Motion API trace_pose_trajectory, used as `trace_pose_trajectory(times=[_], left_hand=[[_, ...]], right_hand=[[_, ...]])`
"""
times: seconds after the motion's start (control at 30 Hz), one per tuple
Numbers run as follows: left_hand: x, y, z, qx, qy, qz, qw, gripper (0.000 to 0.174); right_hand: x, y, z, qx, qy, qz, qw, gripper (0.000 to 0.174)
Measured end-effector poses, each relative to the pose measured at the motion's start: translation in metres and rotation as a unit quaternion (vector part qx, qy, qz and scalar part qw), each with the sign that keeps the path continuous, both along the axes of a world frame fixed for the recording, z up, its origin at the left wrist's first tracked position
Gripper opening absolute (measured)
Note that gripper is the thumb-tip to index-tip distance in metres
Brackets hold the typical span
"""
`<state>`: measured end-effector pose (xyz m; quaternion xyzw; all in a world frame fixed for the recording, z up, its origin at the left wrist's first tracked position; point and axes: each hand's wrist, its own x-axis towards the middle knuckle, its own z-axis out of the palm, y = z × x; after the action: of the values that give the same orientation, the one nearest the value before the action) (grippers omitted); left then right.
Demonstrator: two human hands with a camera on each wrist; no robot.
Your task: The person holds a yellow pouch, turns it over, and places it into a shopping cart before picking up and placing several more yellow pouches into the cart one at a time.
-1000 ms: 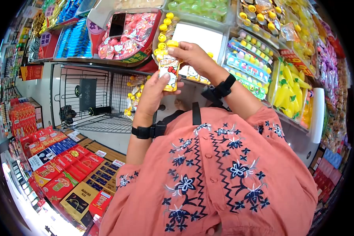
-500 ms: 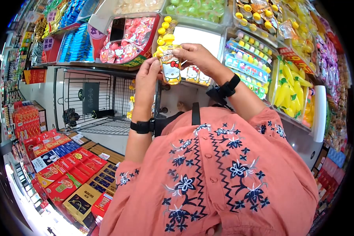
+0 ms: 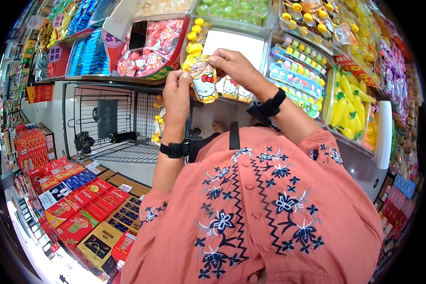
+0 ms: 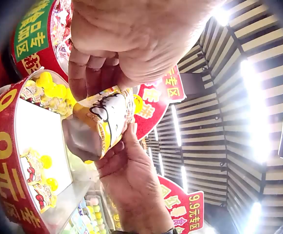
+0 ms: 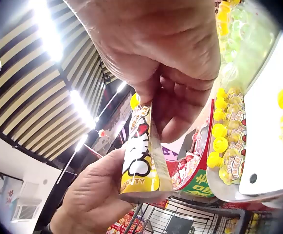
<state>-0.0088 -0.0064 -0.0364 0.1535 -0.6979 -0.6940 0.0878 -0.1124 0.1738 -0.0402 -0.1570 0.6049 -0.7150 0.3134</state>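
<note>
Both hands hold a yellow spouted pouch [image 3: 205,84] with a white cartoon cat and a red bow on its front. My left hand [image 3: 177,91] pinches its left edge, thumb on the front. At the upper right edge, my right hand [image 3: 234,64] pinches it between thumb and fingers. The pouch stands upright, its yellow cap at the top in the head view. In the left wrist view the pouch [image 4: 105,117] shows its silvery bottom fold. The right wrist view shows the pouch [image 5: 142,161] edge-on between the two hands.
Beyond the hands is a bin with a white panel [image 3: 241,45] and similar pouches [image 3: 236,91]. A shopping cart [image 3: 113,118] stands at the left, more pouches along its side. A phone [image 3: 138,35] lies on pink packets [image 3: 163,45]. Red gift boxes [image 3: 75,203] fill the lower left.
The left hand has shifted from the pouch's lower front to its left edge. The pouch has moved slightly, and its cat front now shows more fully. The right hand stays at its upper right.
</note>
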Motion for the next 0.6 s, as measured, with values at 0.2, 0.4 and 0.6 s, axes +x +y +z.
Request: trace_pose_trajectory(times=[0.2, 0.4, 0.6], left_hand=[[-0.003, -0.004, 0.001, 0.071, -0.019, 0.012, 0.997, 0.017], [-0.005, -0.008, -0.004, 0.146, -0.003, 0.021, 0.989, 0.017], [-0.009, -0.011, -0.01, 0.11, -0.003, 0.027, 0.994, 0.018]], right_hand=[[0.003, -0.003, 0.004, -0.018, -0.053, -0.011, 0.998, 0.027], [0.003, -0.002, -0.005, 0.009, -0.04, 0.044, 0.998, 0.025], [-0.001, -0.004, -0.008, 0.016, -0.011, 0.043, 0.999, 0.023]])
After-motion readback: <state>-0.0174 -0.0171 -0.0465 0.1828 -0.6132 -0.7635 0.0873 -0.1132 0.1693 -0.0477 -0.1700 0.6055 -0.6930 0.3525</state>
